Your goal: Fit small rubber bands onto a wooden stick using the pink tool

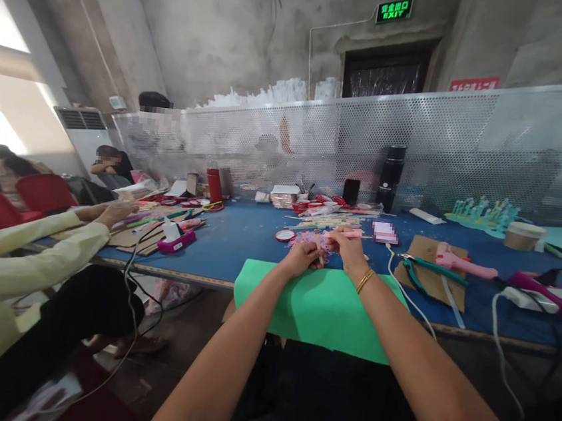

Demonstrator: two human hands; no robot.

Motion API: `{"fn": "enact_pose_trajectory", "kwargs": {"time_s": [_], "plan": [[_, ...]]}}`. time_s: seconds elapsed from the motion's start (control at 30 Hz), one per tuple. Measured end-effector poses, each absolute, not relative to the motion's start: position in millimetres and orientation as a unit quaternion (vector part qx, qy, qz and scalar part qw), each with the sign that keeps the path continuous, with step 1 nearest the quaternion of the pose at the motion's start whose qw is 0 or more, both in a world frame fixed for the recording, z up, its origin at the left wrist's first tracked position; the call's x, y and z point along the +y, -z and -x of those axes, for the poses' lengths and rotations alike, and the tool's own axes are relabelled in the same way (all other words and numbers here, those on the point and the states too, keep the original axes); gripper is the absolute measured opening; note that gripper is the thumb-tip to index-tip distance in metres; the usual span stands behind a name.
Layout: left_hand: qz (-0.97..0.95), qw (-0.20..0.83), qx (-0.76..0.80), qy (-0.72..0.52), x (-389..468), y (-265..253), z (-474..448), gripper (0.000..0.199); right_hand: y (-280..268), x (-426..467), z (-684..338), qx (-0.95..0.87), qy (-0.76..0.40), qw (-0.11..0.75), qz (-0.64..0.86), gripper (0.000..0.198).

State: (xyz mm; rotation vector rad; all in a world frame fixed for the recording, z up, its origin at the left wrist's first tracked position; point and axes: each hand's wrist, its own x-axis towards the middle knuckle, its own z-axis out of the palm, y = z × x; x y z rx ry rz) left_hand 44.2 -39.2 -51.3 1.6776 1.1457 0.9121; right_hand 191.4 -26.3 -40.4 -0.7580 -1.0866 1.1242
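Observation:
My left hand (pixel 301 257) is closed at the table's front edge, its fingers pinching a small pale piece (pixel 321 259) too small to name. Close by on the right, my right hand (pixel 350 250), with a gold bracelet at the wrist, is closed around a slim pink stick-like thing (pixel 351 235) with a thin pale end. Behind the fingers lies a heap of pink and purple shreds (pixel 302 242). A green sheet (pixel 321 308) hangs over the front edge beneath both forearms. A round red-rimmed white lid (pixel 285 236) lies left of the heap.
Right of my hands are teal-handled pliers (pixel 412 274) on cardboard, a pink glue gun (pixel 466 262) and a purple-white power strip (pixel 548 295) with cables. A black flask (pixel 391 178) and a phone (pixel 351 192) stand behind. At left, a co-worker's yellow sleeves (pixel 51 246) reach over the table.

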Motion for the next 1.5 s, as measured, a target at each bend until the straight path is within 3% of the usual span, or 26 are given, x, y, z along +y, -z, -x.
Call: {"fn": "enact_pose_trajectory", "kwargs": {"time_s": [1.5], "plan": [[-0.677,0.447,0.450,-0.373,-39.2,50.6,-43.9,0.033,39.7,-27.5,-189.9,-0.468,-0.508,0.650,0.318,0.024]]}}
